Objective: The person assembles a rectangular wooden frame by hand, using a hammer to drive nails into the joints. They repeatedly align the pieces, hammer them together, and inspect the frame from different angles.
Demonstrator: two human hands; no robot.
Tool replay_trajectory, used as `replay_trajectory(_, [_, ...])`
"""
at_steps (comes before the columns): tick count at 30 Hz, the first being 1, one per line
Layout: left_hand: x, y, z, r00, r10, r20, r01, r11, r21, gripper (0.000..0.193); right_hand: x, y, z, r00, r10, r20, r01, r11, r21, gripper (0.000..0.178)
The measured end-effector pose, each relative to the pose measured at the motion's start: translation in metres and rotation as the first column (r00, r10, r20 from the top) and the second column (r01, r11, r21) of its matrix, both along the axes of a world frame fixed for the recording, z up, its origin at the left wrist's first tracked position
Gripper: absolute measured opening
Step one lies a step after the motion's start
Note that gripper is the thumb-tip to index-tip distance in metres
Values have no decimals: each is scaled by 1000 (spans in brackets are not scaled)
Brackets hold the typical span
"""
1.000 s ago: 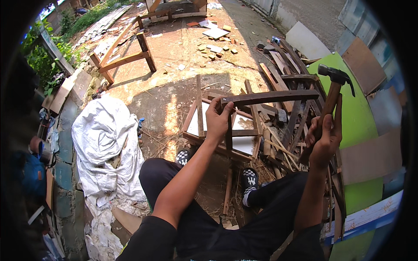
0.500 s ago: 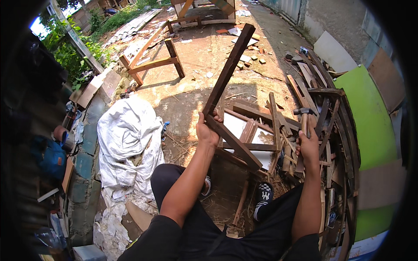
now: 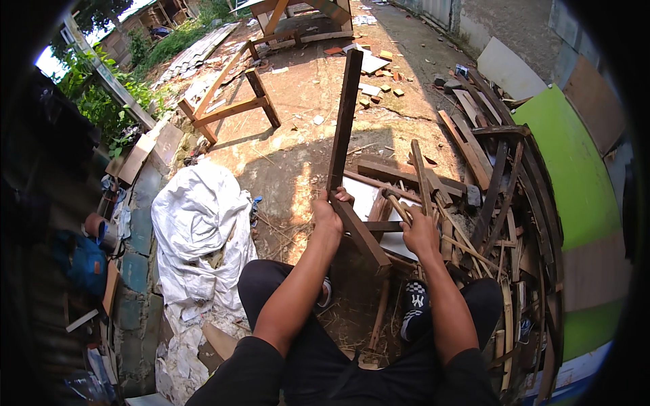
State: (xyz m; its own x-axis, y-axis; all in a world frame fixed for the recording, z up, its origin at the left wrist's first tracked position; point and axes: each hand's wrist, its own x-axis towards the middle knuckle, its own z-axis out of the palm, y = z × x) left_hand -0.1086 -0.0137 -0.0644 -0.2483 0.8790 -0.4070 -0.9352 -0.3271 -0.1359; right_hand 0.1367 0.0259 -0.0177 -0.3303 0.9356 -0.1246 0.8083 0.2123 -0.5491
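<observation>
My left hand [image 3: 330, 213] grips a dark wooden bar [image 3: 345, 115] at its lower end and holds it nearly upright. A second dark piece [image 3: 362, 237] is joined to it at my hand and slants down to the right. My right hand [image 3: 420, 233] is closed on a wooden hammer handle [image 3: 399, 206]; its head end points up-left, low over the scrap wood beside the joint. I sit with my knees apart, and one shoe [image 3: 414, 304] rests under my right hand.
A heap of broken frames and slats [image 3: 487, 183] lies to the right against a green board [image 3: 569, 169]. A white panel [image 3: 362, 196] lies under the wood. A crumpled white sheet [image 3: 203, 230] is on the left. A wooden trestle [image 3: 230, 101] stands farther off.
The hammer, raised high on the right a second ago, has come down to the pile. The dark bar has swung from lying across to standing upright in my left hand.
</observation>
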Motion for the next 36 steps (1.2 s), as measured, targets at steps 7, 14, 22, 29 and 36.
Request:
replay_trajectory(7, [15, -3, -4, 992, -111, -67, 116, 991, 64, 45, 8, 8, -24, 997, 40, 63, -45, 996, 79, 46])
replay_trajectory(14, [31, -3, 17, 988, -105, -116, 112, 992, 52, 52, 16, 11, -29, 984, 121, 132, -148, 965, 218, 40])
replay_trajectory(22, [9, -5, 15, 913, 166, -374, -264, 937, -229, 65, 19, -8, 55, 735, 67, -674, -541, 657, -525, 62])
replay_trajectory(29, [16, -1, 23, 853, 109, -510, -242, 950, -200, 66, 35, -11, 66, 780, 156, -606, -564, 595, -573, 59])
replay_trajectory(36, [3, 6, 49, 696, -118, -708, -108, 958, -266, 45, 69, 12, 85, 790, 276, -548, -543, 731, -414, 53])
